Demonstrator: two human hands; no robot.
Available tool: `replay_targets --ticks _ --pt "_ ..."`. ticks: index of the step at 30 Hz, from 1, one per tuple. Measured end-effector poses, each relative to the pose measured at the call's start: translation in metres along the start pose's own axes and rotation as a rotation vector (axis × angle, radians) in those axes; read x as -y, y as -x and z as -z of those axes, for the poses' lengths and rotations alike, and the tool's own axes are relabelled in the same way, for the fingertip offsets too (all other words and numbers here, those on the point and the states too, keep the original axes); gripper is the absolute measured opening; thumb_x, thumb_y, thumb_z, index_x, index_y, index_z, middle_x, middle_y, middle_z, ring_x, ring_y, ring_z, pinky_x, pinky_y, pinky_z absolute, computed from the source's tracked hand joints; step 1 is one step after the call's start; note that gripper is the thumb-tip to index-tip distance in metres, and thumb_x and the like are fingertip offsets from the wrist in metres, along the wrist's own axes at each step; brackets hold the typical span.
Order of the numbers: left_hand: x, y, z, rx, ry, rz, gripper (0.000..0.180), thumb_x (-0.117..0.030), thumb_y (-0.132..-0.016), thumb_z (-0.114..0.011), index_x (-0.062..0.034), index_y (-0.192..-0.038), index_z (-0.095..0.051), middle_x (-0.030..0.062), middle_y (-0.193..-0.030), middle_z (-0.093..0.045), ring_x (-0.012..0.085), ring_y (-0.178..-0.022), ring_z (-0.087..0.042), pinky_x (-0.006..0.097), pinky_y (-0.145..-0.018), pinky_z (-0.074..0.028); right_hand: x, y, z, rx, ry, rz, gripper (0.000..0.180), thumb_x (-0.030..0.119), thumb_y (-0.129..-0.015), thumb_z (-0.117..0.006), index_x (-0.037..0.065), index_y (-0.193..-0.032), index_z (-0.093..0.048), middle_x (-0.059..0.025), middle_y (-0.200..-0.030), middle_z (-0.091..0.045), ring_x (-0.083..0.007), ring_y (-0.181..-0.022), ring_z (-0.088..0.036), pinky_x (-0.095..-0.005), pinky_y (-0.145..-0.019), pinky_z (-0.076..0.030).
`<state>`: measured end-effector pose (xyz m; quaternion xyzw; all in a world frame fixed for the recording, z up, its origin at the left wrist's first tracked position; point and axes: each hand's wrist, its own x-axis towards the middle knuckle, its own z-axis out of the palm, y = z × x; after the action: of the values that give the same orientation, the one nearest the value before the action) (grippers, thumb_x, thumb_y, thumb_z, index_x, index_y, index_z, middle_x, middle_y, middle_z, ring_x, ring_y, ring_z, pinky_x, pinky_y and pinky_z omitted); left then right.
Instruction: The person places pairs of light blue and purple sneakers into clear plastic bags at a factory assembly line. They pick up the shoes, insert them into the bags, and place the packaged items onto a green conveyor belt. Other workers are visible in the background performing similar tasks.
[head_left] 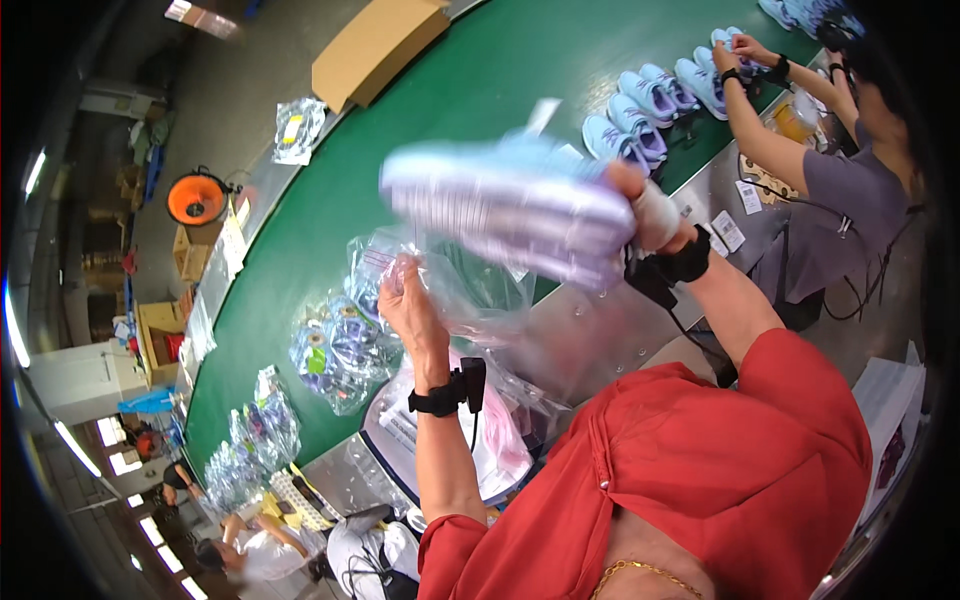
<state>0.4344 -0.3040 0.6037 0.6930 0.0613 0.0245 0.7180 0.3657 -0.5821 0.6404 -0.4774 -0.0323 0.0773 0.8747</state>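
My right hand (648,208) grips a pair of light blue and lilac shoes (510,205), soles showing, blurred with motion above the green conveyor belt (400,150). My left hand (408,300) pinches the edge of a clear plastic bag (470,290) that hangs open just under the shoes. Both wrists wear black bands.
Bagged shoes (340,350) lie on the belt at left, more bags (250,445) farther down. Loose blue shoes (640,110) sit at upper right, where another person's hands (740,55) handle a pair. A cardboard box (375,45) and an orange fan (197,198) stand beyond the belt.
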Motion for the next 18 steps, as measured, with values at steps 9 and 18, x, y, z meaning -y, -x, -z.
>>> replay_targets --ticks 9,18 --pt "-0.005 0.060 -0.080 0.465 -0.569 -0.395 0.017 -0.008 -0.083 -0.063 0.0039 -0.096 -0.063 0.0100 -0.078 -0.063 0.0113 -0.073 -0.052 0.027 -0.070 -0.045 -0.068 0.007 -0.052 0.395 1.780 -0.011 0.032 0.041 -0.066 -0.068 0.009 -0.071 -0.070 -0.0112 -0.074 -0.066 -0.0285 -0.074 -0.064 -0.0400 -0.063 -0.050" --pt "-0.038 0.024 -0.098 0.877 -0.816 -0.662 0.008 -0.006 -0.078 -0.058 0.0010 -0.077 -0.061 0.0185 -0.062 -0.059 0.0260 -0.052 -0.057 0.038 -0.050 -0.041 -0.055 0.007 -0.062 1.037 1.705 0.649 0.014 0.020 -0.053 -0.063 0.010 -0.061 -0.068 -0.0060 -0.065 -0.063 -0.0253 -0.067 -0.060 -0.0396 -0.061 -0.048"
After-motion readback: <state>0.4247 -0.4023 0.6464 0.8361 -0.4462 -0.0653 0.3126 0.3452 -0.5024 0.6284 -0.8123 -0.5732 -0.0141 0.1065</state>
